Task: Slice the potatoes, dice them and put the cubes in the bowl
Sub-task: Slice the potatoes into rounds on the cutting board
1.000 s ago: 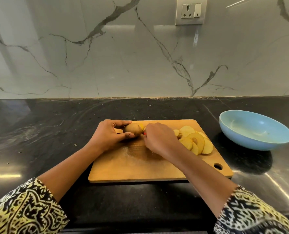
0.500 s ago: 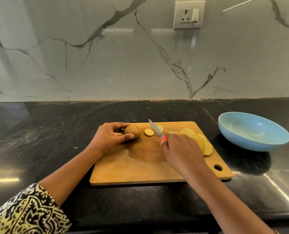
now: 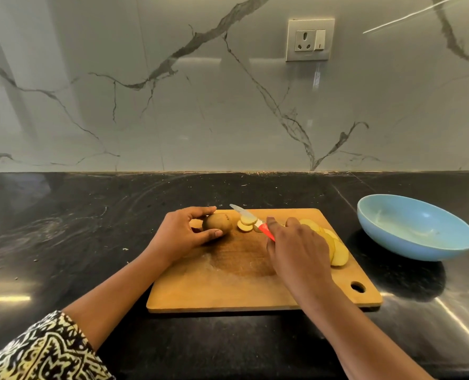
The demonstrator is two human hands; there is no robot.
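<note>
From my remote seat I see the wooden cutting board point(image 3: 227, 292) lying on the black countertop point(image 3: 63, 242), its hanging hole at the near right corner. The left hand point(image 3: 178, 237) holds the unsliced end of a potato point(image 3: 217, 225) at the far left part of the board, fingers curled over its top and thumb pressed against its near side. The potato rests on the board, skin on.

The right hand point(image 3: 296, 248) grips a knife point(image 3: 238, 210) by its red handle, fingers wrapped round it. The blade points away and to the left, its tip lifted near the board's far edge. Two small round slices point(image 3: 244, 227) lie just beside the potato's cut end. One seems to rest against the blade, though I cannot be sure of contact from this angle.

A fanned pile of larger slices point(image 3: 337, 253) lies on the right part of the board, partly hidden behind the right hand. I see no cubes on the board.

The light blue bowl point(image 3: 417, 231) stands on the countertop to the right of the board, apart from it, with nothing but a pale smear inside. A patterned sleeve point(image 3: 35, 352) covers the left forearm near the elbow. On the marble wall behind sits a socket plate point(image 3: 310, 39).
</note>
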